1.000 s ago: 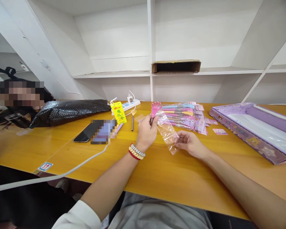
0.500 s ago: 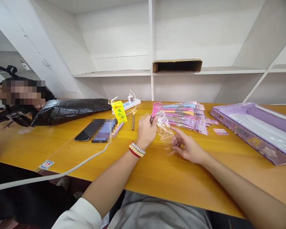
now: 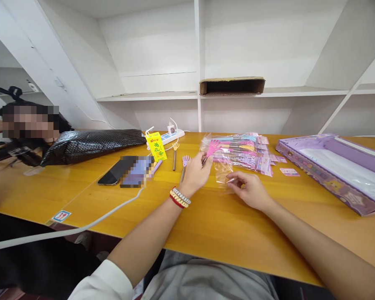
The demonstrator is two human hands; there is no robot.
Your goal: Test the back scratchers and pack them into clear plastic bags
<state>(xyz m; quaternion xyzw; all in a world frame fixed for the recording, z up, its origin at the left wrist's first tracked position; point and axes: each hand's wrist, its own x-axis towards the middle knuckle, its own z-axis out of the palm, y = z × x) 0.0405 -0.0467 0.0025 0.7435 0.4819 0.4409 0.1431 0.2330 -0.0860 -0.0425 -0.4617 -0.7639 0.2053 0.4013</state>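
Note:
A pink hand-shaped back scratcher (image 3: 213, 147) is gripped by its metal handle in my left hand (image 3: 196, 174), its fingers pointing up and right. My right hand (image 3: 249, 188) pinches a clear plastic bag (image 3: 223, 171) that lies just right of the scratcher. Beyond both hands, several back scratchers in clear bags (image 3: 240, 151) form a pile. Left of my left hand lie a purple back scratcher (image 3: 185, 161), partly covered by the hand, and a yellow back scratcher (image 3: 175, 155).
At the right stands a purple display box (image 3: 326, 177), with a small card (image 3: 289, 172) beside it. Two phones (image 3: 117, 171), a yellow drink carton (image 3: 156, 146) and a power strip (image 3: 171, 136) are at the left. A white cable (image 3: 106, 216) crosses the front left; a person (image 3: 31, 121) is beyond.
My left hand has tilted the pink back scratcher to the right, uncovering the purple one. The clear bag has come down and away from the scratcher, held by my right hand.

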